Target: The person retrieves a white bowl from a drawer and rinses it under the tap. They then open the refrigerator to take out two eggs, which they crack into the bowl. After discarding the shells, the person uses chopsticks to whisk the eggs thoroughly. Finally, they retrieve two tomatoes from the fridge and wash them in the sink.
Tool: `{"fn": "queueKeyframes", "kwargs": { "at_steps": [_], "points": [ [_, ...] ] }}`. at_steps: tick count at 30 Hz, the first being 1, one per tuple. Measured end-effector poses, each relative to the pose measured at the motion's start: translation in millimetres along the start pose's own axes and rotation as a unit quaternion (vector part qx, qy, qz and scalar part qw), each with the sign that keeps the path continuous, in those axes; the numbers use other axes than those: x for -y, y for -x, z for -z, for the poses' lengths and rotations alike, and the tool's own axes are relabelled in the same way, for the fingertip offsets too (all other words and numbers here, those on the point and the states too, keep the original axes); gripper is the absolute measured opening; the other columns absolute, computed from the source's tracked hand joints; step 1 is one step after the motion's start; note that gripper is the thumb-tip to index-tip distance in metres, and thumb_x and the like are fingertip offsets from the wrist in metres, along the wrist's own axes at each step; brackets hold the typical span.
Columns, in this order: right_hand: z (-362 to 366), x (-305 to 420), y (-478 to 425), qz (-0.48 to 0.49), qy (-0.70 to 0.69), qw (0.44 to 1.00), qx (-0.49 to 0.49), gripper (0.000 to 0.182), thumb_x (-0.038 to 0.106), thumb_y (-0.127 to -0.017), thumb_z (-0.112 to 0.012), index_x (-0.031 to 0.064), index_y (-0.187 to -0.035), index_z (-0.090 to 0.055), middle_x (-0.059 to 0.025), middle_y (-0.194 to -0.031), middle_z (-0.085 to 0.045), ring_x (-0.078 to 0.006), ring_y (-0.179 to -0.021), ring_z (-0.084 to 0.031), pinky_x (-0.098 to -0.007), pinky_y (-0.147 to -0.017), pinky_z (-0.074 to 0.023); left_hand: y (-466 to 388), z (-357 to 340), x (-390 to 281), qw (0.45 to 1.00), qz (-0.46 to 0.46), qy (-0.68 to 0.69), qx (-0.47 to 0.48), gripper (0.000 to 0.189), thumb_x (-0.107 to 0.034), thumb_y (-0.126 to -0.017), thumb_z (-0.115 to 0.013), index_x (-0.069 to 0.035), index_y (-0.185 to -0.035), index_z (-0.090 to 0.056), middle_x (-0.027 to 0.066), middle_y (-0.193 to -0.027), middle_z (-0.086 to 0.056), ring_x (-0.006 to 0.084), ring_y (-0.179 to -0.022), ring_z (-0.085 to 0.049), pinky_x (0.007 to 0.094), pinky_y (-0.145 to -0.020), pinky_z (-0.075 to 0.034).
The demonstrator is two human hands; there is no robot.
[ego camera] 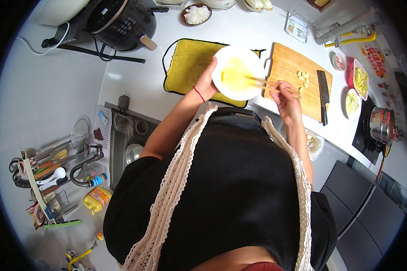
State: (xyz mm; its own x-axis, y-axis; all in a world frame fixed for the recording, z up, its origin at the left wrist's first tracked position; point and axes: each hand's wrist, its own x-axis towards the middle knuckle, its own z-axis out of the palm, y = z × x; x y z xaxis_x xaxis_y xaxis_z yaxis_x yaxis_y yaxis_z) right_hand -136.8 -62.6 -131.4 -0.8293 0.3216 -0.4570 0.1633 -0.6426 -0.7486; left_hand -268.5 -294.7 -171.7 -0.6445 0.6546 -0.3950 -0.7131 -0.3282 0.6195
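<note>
My left hand (208,79), with a red string at the wrist, grips the left rim of a white bowl (220,88) over a yellow cloth (186,67) with black edging. Yellow beaten egg (235,73) lies in the bowl. My right hand (286,101) holds wooden chopsticks (266,84), whose blurred tips reach into the egg. Beyond that hand is a bamboo cutting board (288,61). Several pale yellow slices (303,77), perhaps garlic or ginger, lie on it, and a cleaver with a dark blade (323,88) rests along its right side.
A black air fryer (122,27) stands at the back left, near a dish of white rice (197,15). Bowls of chopped greens (352,103) and a pot (381,125) on a cooktop are at the right. The sink (120,149) lies to the left.
</note>
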Motion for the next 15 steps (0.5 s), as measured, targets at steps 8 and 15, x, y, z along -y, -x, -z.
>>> {"fn": "queueKeyframes", "kwargs": {
  "at_steps": [8,15],
  "points": [
    [-2,-16,9,0.057,-0.025,0.997,-0.042,0.010,0.008,-0.093,-0.056,0.0003,-0.098,-0.059,-0.0135,-0.097,-0.065,-0.0195,-0.084,-0.066,-0.0289,-0.078,-0.0569,1,-6,5,0.998,-0.045,0.019,-0.046,0.072,-0.062,-0.092,-0.037,-0.007,-0.139,-0.037,0.0111,-0.135,-0.049,0.0217,-0.122,-0.050,0.0392,-0.099,-0.045],
    [7,-18,0,0.079,-0.075,0.991,-0.072,0.013,0.009,-0.092,-0.057,0.0006,-0.102,-0.059,-0.0139,-0.100,-0.064,-0.0197,-0.088,-0.066,-0.0277,-0.081,-0.0576,0,1,8,0.998,-0.045,0.022,-0.048,0.076,-0.064,-0.091,-0.038,-0.006,-0.139,-0.036,0.0106,-0.136,-0.048,0.0214,-0.122,-0.050,0.0382,-0.101,-0.044]
  ]
}}
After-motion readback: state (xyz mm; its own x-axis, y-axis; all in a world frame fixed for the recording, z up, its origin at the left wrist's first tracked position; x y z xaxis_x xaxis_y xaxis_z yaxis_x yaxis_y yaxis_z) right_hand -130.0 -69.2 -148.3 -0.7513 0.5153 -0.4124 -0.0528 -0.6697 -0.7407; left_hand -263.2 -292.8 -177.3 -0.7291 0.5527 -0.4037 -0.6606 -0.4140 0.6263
